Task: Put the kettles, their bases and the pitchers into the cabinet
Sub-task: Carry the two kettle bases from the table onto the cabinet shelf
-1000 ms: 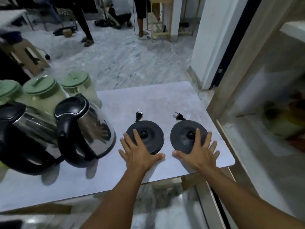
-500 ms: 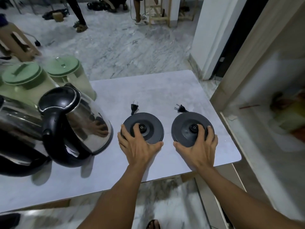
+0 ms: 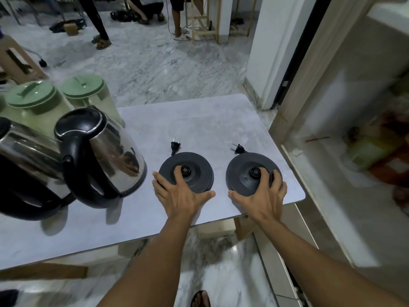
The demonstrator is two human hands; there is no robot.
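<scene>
Two round black kettle bases lie side by side near the table's right front corner. My left hand (image 3: 180, 196) grips the near rim of the left base (image 3: 194, 167), thumb against its front edge. My right hand (image 3: 261, 196) clasps the right base (image 3: 243, 167) the same way. A short plug (image 3: 175, 145) sticks out behind the left base, and another plug (image 3: 238, 149) behind the right one. Left of them stand a steel kettle with black handle (image 3: 104, 156) and a second kettle (image 3: 24, 171) at the frame edge. Behind those are two pale pitchers with green lids (image 3: 83, 86), (image 3: 31, 96).
The grey table (image 3: 199, 120) ends close to the open cabinet (image 3: 332, 185) on the right, whose shelf holds blurred yellow and orange items (image 3: 371, 151). A white pillar (image 3: 272, 45) stands behind. People's legs (image 3: 97, 18) and a wooden stool (image 3: 15, 60) are across the marble floor.
Both hands went from lying flat on the bases to curling round their near rims. The view shifted slightly, and the bases stay on the table.
</scene>
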